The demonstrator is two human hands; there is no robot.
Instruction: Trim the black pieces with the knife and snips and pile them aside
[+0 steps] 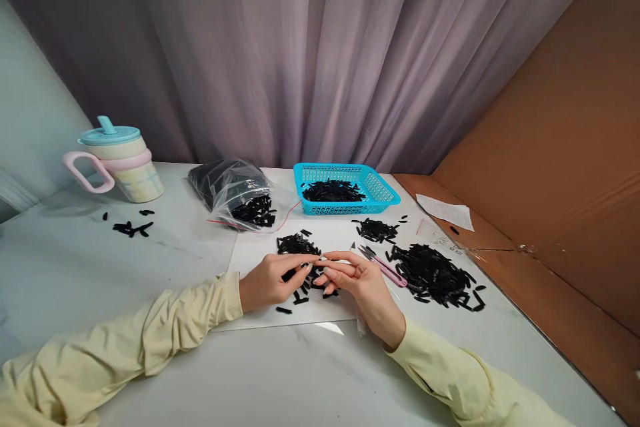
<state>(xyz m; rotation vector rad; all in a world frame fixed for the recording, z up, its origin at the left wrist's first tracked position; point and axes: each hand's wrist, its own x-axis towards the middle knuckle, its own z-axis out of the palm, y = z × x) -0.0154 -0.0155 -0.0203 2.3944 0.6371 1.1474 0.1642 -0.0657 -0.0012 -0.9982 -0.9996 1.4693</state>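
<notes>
My left hand [275, 280] and my right hand [363, 280] meet fingertip to fingertip over a white sheet [250, 310]. Both are closed in a pinch, and a small black piece shows between the fingertips, mostly hidden by them. Just behind and below the fingers lies a pile of short black strips [295, 244] on the sheet, partly covered by my hands. Pink-handled thread snips [393, 271] rest beside my right hand, blades pointing away to the left. A larger heap of the black strips [434, 275] spreads to the right of the snips.
A blue plastic basket [350, 209] holding black strips stands at the back, beside a clear zip bag [235, 190] of them. Small pile of strips [377, 230] in front. A lidded cup [120, 160] and loose strips [133, 229] are left; paper [445, 211] right.
</notes>
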